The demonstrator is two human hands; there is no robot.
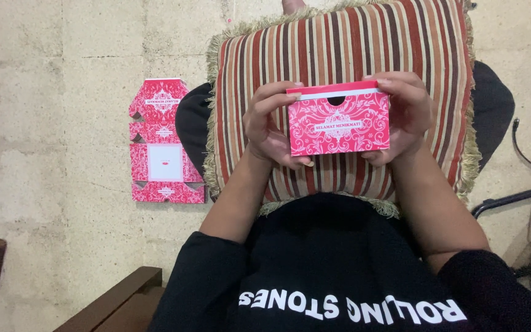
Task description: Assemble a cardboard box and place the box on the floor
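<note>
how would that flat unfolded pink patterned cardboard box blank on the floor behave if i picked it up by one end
The flat pink cardboard blank looks thin and creased into panels, so it would probably bend at the folds rather than stay rigid. It likely weighs very little. Lying flush on the concrete floor, its edge may be fiddly to lift.

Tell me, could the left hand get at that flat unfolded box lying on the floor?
Probably yes. The flat box lies uncovered on the floor beside the striped cushion, on the left hand's side, but that hand would first have to release the folded box.

I count one folded pink box (338, 119), one flat unfolded box blank (164, 144) on the floor, one striped cushion (339, 49), two hands.
</note>
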